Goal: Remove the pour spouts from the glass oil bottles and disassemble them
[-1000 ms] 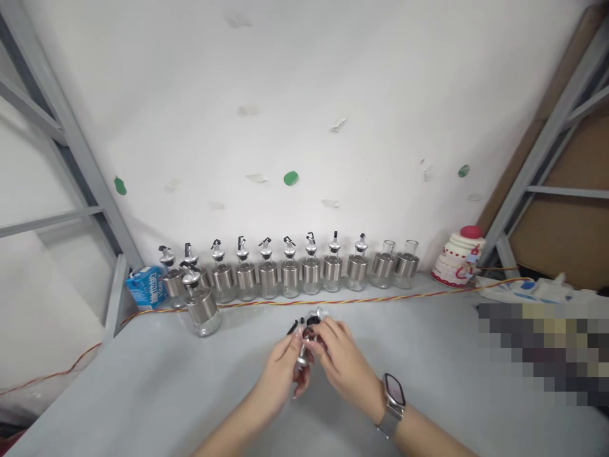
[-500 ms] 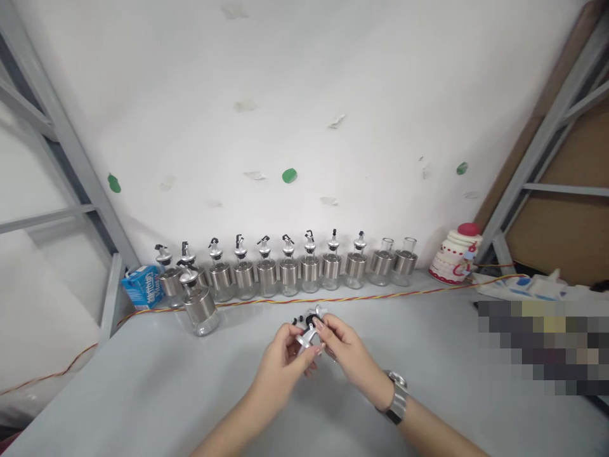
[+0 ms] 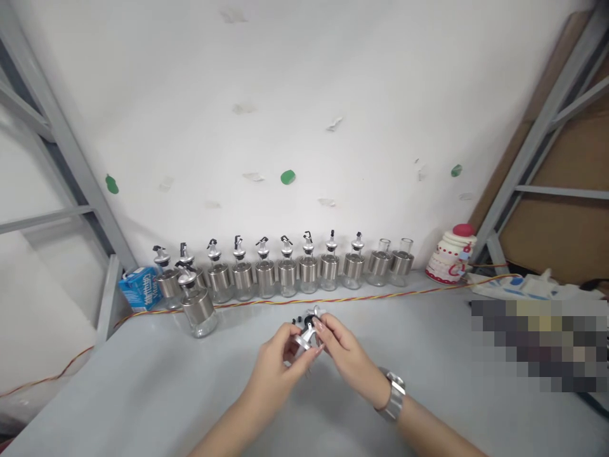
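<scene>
Over the middle of the grey table, my left hand is closed round the silver base of a bottle pour spout. My right hand, with a metal watch on its wrist, pinches near the narrow end of the same spout; its fingertips partly hide what they grip. Just beyond the fingers lie small black parts and another silver-and-black piece, partly covered by the right hand. Left of my hands, a glass bottle with a steel band and a fitted spout stands forward of the others.
Several similar bottles with spouts line the wall. Two bottles at the row's right end have bare necks. A blue carton stands left, a decorated white jar right. A twisted wire crosses the table.
Both hands stay together on the spout, with only slight finger shifts. The view has shifted a little.
</scene>
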